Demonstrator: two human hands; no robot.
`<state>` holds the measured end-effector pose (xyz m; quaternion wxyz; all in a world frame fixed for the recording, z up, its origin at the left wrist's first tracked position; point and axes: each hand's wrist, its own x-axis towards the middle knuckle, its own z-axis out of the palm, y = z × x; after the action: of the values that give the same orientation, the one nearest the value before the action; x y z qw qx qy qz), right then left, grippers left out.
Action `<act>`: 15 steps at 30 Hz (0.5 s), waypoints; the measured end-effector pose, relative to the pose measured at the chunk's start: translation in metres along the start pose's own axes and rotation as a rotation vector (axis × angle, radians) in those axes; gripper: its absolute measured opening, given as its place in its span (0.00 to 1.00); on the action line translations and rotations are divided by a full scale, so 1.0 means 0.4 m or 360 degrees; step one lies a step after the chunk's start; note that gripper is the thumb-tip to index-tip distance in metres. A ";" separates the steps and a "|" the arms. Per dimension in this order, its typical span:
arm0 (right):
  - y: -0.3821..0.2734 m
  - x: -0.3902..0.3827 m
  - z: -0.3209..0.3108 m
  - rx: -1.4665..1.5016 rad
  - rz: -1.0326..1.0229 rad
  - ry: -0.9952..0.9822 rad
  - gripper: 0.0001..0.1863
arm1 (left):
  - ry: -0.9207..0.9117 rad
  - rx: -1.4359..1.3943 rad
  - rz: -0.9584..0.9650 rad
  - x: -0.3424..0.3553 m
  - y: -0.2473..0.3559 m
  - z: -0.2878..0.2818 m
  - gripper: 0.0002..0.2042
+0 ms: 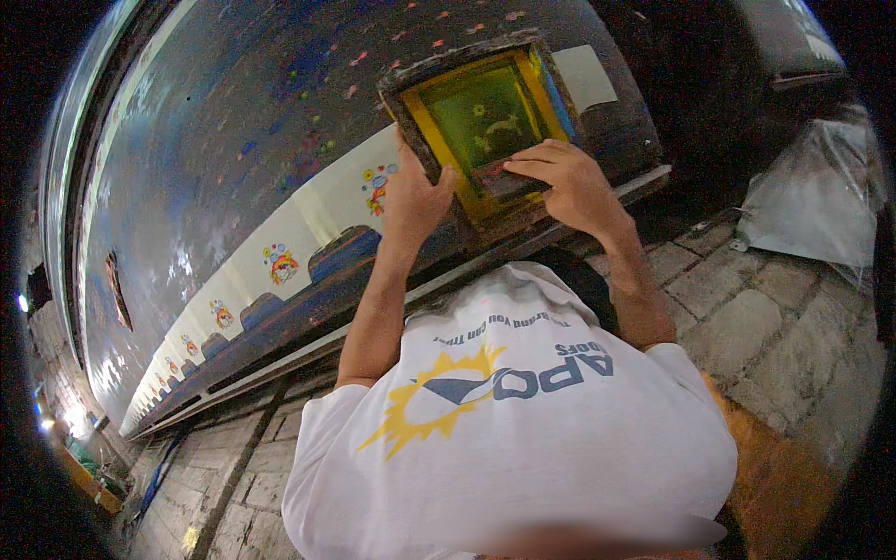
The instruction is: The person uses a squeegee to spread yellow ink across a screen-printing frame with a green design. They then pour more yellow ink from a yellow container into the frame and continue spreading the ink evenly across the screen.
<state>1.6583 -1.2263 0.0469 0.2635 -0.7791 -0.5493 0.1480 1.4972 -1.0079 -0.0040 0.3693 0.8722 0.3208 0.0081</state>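
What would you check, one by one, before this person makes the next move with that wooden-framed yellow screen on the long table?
1. Left hand grips the wooden-framed yellow screen at its edge: ok.
2. Right hand lies on the frame's near side: ok.
3. Screen flat over the white fabric strip: cannot tell.
4. Screen lined up with the print spot: cannot tell.
5. Earlier colourful prints look unsmeared: ok.

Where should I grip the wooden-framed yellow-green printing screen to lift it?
Grip the wooden-framed yellow-green printing screen by its raised wooden side rails, coming from the near edge. The left hand already clasps the left rail; the mesh looks too thin to bear a grip.
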 end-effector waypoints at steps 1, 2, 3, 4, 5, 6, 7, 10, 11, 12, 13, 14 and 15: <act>0.036 -0.015 -0.019 -0.0011 0.0044 -0.0007 0.28 | -0.0002 -0.0074 0.0032 0.019 0.026 0.037 0.51; 0.070 -0.030 -0.037 -0.0028 0.0057 0.0005 0.29 | 0.0057 -0.0025 0.0100 0.036 0.051 0.072 0.52; 0.100 -0.042 -0.049 -0.0045 0.0066 0.0015 0.29 | 0.0089 -0.0060 0.0135 0.049 0.068 0.103 0.51; 0.126 -0.052 -0.060 -0.0037 0.0062 0.0011 0.29 | 0.0122 -0.0094 0.0168 0.059 0.082 0.131 0.51; 0.146 -0.061 -0.068 -0.0026 0.0055 0.0004 0.29 | 0.0157 -0.0127 0.0197 0.067 0.089 0.154 0.51; 0.164 -0.066 -0.075 -0.0017 0.0074 -0.0032 0.29 | 0.0124 -0.0169 0.0145 0.074 0.091 0.170 0.51; 0.175 -0.071 -0.079 0.0007 0.0038 -0.0021 0.30 | 0.0094 -0.0209 0.0091 0.078 0.090 0.180 0.50; 0.188 -0.075 -0.079 0.0030 0.0020 -0.0066 0.32 | 0.0099 -0.0258 0.0066 0.084 0.077 0.192 0.48; 0.190 -0.075 -0.079 0.0016 0.0021 -0.0077 0.31 | 0.0117 -0.0240 0.0075 0.084 0.076 0.195 0.48; 0.191 -0.075 -0.079 -0.0002 -0.0003 -0.0065 0.31 | 0.0135 -0.0221 0.0085 0.084 0.075 0.195 0.48; 0.192 -0.074 -0.080 0.0005 0.0018 -0.0085 0.30 | 0.0157 -0.0180 0.0090 0.082 0.076 0.196 0.47; 0.193 -0.074 -0.081 0.0008 0.0016 -0.0081 0.30 | 0.0179 -0.0140 0.0097 0.080 0.078 0.196 0.47; 0.195 -0.073 -0.082 0.0007 0.0004 -0.0067 0.29 | 0.0186 -0.0181 0.0082 0.078 0.080 0.197 0.43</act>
<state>1.7256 -1.2817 0.0273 0.2534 -0.7760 -0.5533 0.1659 1.5597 -1.0571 -0.0474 0.3986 0.8558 0.3181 0.0867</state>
